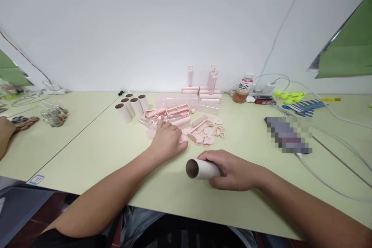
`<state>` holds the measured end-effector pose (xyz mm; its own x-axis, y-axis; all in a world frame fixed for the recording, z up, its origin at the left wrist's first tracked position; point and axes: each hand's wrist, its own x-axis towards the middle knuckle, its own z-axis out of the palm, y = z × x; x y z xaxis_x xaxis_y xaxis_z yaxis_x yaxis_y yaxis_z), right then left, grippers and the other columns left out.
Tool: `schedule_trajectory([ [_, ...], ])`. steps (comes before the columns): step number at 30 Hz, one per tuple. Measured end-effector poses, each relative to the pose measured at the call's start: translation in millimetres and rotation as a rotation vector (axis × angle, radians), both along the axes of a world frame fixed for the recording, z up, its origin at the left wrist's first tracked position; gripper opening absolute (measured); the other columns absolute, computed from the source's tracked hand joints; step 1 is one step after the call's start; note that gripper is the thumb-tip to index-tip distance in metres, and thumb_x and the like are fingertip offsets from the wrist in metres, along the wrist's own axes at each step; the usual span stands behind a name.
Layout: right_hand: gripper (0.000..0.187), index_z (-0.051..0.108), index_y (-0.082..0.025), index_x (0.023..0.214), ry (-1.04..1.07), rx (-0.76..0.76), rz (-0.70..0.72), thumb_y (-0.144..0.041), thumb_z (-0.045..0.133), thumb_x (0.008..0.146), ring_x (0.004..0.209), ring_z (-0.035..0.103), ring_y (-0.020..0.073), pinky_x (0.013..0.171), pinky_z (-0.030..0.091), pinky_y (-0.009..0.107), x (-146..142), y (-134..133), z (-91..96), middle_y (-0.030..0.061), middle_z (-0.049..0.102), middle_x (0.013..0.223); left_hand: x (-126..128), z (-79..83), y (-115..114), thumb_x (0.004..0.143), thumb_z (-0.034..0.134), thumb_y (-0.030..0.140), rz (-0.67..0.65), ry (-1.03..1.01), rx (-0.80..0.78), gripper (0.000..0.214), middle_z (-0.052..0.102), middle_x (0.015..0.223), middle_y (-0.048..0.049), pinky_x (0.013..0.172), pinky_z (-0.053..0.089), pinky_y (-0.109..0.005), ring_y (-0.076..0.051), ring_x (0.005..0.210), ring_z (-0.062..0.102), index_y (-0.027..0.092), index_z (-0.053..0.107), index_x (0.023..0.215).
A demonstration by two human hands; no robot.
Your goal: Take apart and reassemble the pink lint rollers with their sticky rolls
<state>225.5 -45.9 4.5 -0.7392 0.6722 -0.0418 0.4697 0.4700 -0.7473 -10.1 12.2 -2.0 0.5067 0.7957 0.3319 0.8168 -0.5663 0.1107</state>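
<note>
In my right hand (232, 168) I hold a white cardboard tube (207, 169), lying almost level above the table, its open brown end facing left. My left hand (168, 139) reaches into a pile of pink plastic parts (200, 126), its fingers bent down and closed. The fingertips are hidden, so I cannot make out what they grip. Around it lie pink trough-shaped pieces (181, 110), clear tubes (200, 120) and round pink discs (208, 140). Several cardboard tubes (123, 113) stand upright left of the pile.
Pink rollers (209, 96) and upright pink handles (213, 83) stand by the wall. A labelled bottle (243, 88), a phone (287, 135) with a cable and neon green items (290, 97) are at right. At far left, another person's hand (6, 130) is near small brown pieces (26, 123).
</note>
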Motion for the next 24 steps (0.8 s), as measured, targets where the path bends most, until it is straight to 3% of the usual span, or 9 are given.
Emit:
schedule_trajectory([
  [3, 0.032, 0.062, -0.022, 0.105, 0.018, 0.0, -0.058, -0.019, 0.067, 0.074, 0.081, 0.056, 0.018, 0.069, 0.043, 0.027, -0.6, 0.9, -1.1, 0.0016, 0.063, 0.094, -3.5, 12.8, -3.2, 0.081, 0.061, 0.044, 0.05, -0.316, -0.147, 0.029, 0.065, 0.069, -0.0056, 0.077, 0.045, -0.04, -0.022, 0.072, 0.058, 0.017, 0.068, 0.073],
  [6, 0.031, 0.063, -0.021, 0.106, 0.072, -0.024, -0.146, -0.024, 0.068, 0.076, 0.08, 0.056, 0.0184, 0.069, 0.043, 0.028, -1.6, 3.7, -5.1, 0.0026, 0.063, 0.094, -2.0, 20.6, -6.0, 0.08, 0.059, 0.046, 0.037, -0.716, -0.466, 0.031, 0.06, 0.061, -0.0005, 0.058, 0.038, -0.029, -0.014, 0.057, 0.05, 0.018, 0.066, 0.069],
  [10, 0.036, 0.063, -0.021, 0.114, 0.201, -0.11, -0.186, -0.032, 0.067, 0.08, 0.082, 0.056, 0.0189, 0.07, 0.044, 0.028, -2.2, 6.5, -11.2, 0.0037, 0.064, 0.098, 1.8, 21.3, -7.3, 0.074, 0.061, 0.038, -0.053, -1.045, -0.796, 0.023, 0.065, 0.067, -0.0017, 0.052, 0.036, -0.026, -0.01, 0.051, 0.048, 0.016, 0.065, 0.07],
  [12, 0.038, 0.064, -0.02, 0.114, 0.236, -0.149, -0.184, -0.037, 0.067, 0.08, 0.079, 0.055, 0.018, 0.067, 0.043, 0.027, -2.8, 6.1, -12.7, 0.0039, 0.063, 0.095, 2.2, 20.1, -7.0, 0.073, 0.06, 0.034, -0.078, -1.136, -0.904, 0.024, 0.067, 0.07, -0.0028, 0.051, 0.036, -0.026, -0.01, 0.048, 0.049, 0.014, 0.067, 0.085],
  [16, 0.04, 0.064, -0.018, 0.111, 0.272, -0.212, -0.191, -0.043, 0.067, 0.079, 0.075, 0.052, 0.0168, 0.062, 0.042, 0.026, -5.1, 3.5, -12.4, 0.0041, 0.061, 0.091, 0.9, 18.5, -6.6, 0.081, 0.051, 0.035, -0.138, -1.208, -0.928, 0.04, 0.069, 0.073, -0.0031, 0.053, 0.037, -0.026, -0.011, 0.05, 0.051, 0.014, 0.059, 0.114],
  [24, 0.05, 0.064, -0.019, 0.119, 0.329, -0.254, -0.219, -0.049, 0.068, 0.08, 0.076, 0.051, 0.0174, 0.065, 0.041, 0.026, -4.9, 5.0, -12.9, 0.004, 0.061, 0.095, 0.9, 9.7, -8.1, 0.081, 0.064, 0.034, -0.292, -1.149, -0.763, 0.022, 0.063, 0.079, 0.0002, 0.068, 0.044, -0.027, -0.013, 0.07, 0.058, 0.02, 0.048, 0.088],
])
